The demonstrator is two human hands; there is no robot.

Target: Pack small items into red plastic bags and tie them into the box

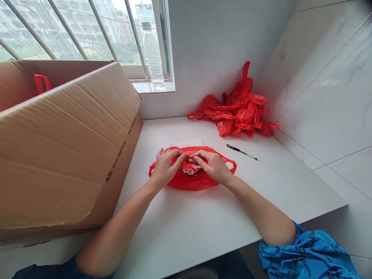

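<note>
A red plastic carrier bag [186, 182] lies flat on the white counter [186, 228], its handles spread to both sides. My left hand [167, 169] and my right hand [212, 166] pinch its upper edge from either side, fingertips nearly meeting at the mouth. Inside the mouth shows a red patterned packet [191, 169], partly hidden by my fingers and the plastic. A sheet of white paper [188, 143] sticks out behind the bag. To the right of my right hand, a black pen [242, 152] lies apart from it.
A large cardboard box [66, 139] lies on its side along the counter's left, with red plastic [42, 84] inside. A heap of red bags [235, 111] sits in the back corner. A water bottle [152, 58] stands on the windowsill. Marble-like tiled walls [319, 89] border the right.
</note>
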